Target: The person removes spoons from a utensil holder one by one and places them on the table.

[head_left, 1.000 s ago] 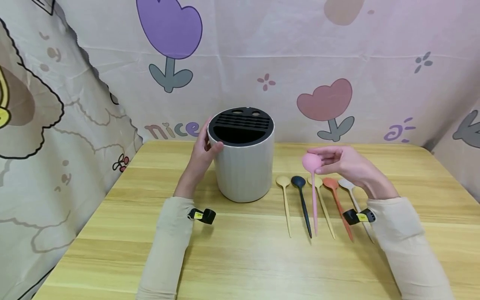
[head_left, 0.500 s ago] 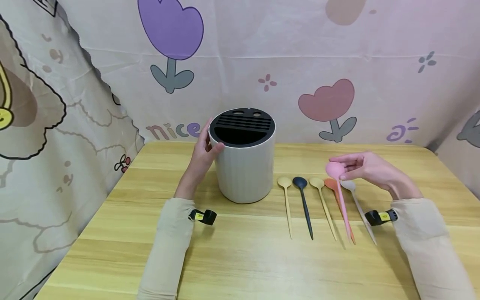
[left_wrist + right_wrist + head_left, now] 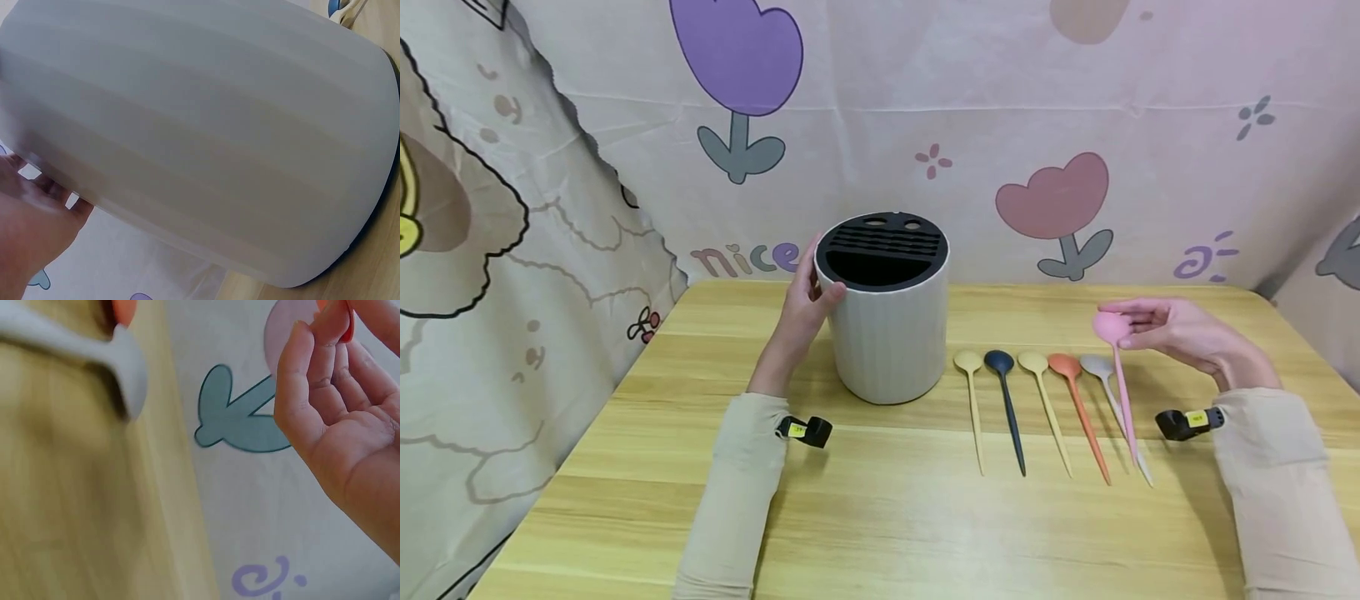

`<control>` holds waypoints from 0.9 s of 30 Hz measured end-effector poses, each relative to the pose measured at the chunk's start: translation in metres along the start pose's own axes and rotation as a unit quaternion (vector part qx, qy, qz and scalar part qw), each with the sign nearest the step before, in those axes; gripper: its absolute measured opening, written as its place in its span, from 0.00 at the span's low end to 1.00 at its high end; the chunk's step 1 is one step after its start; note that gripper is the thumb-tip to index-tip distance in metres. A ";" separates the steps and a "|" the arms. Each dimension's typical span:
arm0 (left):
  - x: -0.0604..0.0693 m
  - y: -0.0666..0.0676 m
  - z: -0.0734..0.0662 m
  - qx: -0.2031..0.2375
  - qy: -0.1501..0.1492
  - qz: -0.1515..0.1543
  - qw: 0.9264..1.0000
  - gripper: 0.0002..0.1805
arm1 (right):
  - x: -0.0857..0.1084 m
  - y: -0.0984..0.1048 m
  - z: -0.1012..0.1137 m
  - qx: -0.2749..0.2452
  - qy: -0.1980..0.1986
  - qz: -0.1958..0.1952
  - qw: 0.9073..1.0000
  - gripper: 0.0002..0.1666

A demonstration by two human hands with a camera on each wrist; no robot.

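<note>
A white ribbed utensil holder with a black slotted lid stands upright on the table. My left hand grips its left side near the top, thumb at the front and the other fingers partly hidden behind; the holder's wall fills the left wrist view. Over the right of the table, my right hand pinches a pink spoon by its bowl, handle hanging down. Just behind that handle lies a grey-white spoon. Only the edge of the held spoon shows in the right wrist view, looking reddish.
Left of the grey-white spoon lie an orange spoon, a pale yellow spoon, a dark blue spoon and another pale yellow spoon, side by side. A patterned cloth hangs behind the wooden table.
My right hand has carried the pink spoon rightward, past the yellow and orange spoons to the grey-white one. The left hand and the holder have stayed in place.
</note>
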State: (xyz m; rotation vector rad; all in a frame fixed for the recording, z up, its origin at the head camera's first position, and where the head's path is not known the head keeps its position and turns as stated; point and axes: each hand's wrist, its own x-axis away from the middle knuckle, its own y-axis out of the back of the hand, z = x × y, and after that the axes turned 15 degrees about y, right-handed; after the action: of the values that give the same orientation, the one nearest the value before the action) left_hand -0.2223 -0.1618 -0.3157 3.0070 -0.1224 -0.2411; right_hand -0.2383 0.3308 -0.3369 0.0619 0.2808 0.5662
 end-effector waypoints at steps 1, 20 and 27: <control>0.000 0.000 0.000 0.000 0.000 -0.001 1.000 0.71 | 0.001 0.002 -0.002 0.010 -0.004 0.003 1.000 0.35; 0.001 0.000 -0.001 0.003 0.005 -0.001 1.000 0.71 | 0.022 0.034 -0.022 -0.021 -0.020 0.070 0.997 0.36; -0.002 -0.002 0.000 0.007 0.004 0.002 1.000 0.71 | 0.032 0.040 -0.031 0.051 -0.070 0.030 0.996 0.31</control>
State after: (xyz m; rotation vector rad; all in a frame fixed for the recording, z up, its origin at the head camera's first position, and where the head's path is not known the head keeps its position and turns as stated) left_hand -0.2244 -0.1596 -0.3159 3.0218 -0.1312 -0.2276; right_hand -0.2424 0.3806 -0.3695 0.2093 0.1716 0.6048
